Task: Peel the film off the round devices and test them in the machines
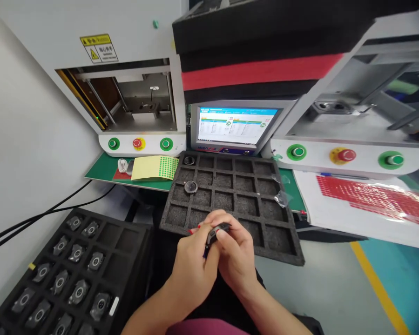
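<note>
Both hands meet over the near edge of the foam tray point(237, 186). Left hand point(192, 265) & right hand point(235, 256) are curled tight around one small dark part point(217, 231), fingertips pinching it from both sides; part sits just above the tray's near row, mid-width.

Tray is mostly bare pockets. Two round pieces in its far-left corner: one point(189, 160) in the corner pocket, another point(191, 187) one row nearer.

Second tray point(132, 237) lies lower left, its pockets filled w/ dark parts point(78, 291) along the left & near side, far-right pockets bare.

Behind the foam tray: monitor point(235, 125) lit w/ a table of rows. Left of it a tester w/ two green buttons point(113, 144) & a red one point(137, 143); green dot sticker sheet point(155, 167) on the green mat below. Right tester has the same button set point(342, 155); red sticker sheet point(373, 197) at right edge.
</note>
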